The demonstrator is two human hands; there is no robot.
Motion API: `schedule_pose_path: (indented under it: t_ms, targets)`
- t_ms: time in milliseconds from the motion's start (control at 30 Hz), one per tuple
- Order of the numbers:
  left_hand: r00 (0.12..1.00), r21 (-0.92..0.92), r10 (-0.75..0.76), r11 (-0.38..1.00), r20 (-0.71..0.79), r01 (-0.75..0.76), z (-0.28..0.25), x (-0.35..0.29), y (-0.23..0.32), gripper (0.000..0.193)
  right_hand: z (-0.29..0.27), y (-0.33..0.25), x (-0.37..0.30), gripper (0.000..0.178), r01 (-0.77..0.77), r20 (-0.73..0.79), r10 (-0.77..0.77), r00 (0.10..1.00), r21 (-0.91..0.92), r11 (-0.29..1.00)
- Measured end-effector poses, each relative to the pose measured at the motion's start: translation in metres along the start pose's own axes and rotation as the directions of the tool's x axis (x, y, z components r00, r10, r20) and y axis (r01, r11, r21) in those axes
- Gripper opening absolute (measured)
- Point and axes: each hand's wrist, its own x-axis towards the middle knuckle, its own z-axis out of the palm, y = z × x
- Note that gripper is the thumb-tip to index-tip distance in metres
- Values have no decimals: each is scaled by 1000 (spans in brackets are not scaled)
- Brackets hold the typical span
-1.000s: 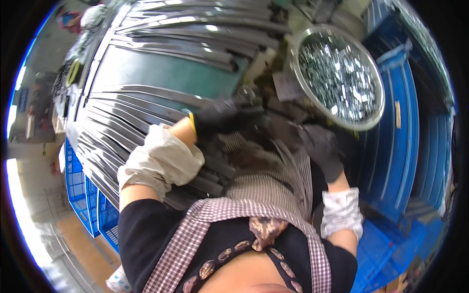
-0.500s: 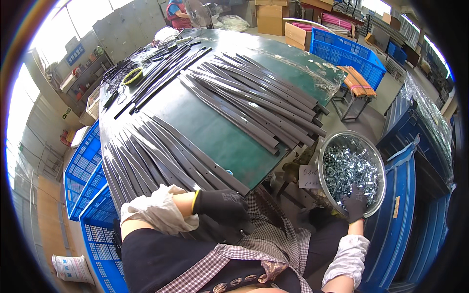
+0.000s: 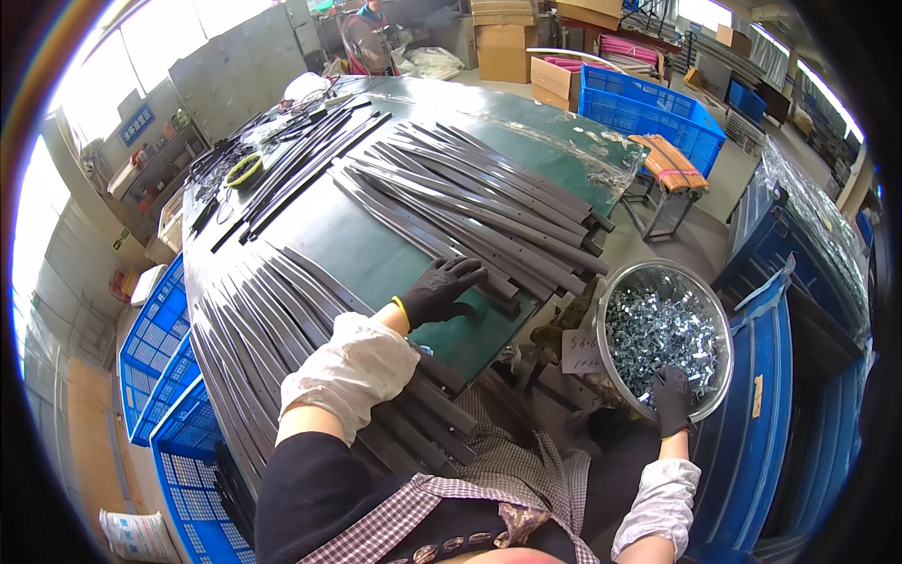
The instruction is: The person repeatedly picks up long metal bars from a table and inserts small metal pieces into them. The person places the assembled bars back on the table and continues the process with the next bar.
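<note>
My left hand, in a dark glove, reaches over the green table with its fingers apart. Its fingertips are at the near ends of a fanned bundle of dark grey strips; I cannot tell whether they touch. Beneath my left forearm lies a second fan of similar strips, with small holes along some of them. To the right, a round metal bowl holds many small shiny metal pieces. My right hand, also gloved, is at the bowl's near side with its fingers bunched; their tips are hard to see.
Blue plastic crates stand along the table's left side. Blue bins stand right of the bowl. Beyond the table's right corner, an orange stack rests on a stool beside a blue crate. Thinner black strips lie farther back.
My left hand has moved from near my lap forward and up over the table to the right bundle. My right hand stays in the bowl, its fingers now more bunched.
</note>
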Motion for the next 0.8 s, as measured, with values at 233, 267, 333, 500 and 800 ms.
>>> schedule_pose_path:
  t_ms: [233,267,333,500,800]
  targets:
    - [998,1,-42,999,-54,42,18,0,-5,73,-15,-6,3,24,-131,20,129,991,116,985]
    - [996,4,-29,1000,-83,29,19,2,-7,69,-15,-6,4,24,-120,-2,121,993,122,985]
    - [991,2,-1,1000,-137,1,21,6,-8,61,-16,-5,0,24,-103,-41,109,993,127,986]
    - [990,106,103,990,-100,-92,20,10,3,31,-30,-1,3,25,-67,-191,172,966,458,886]
    - [935,-112,342,930,-96,-351,33,1,74,26,-25,9,5,18,-207,16,334,942,813,544]
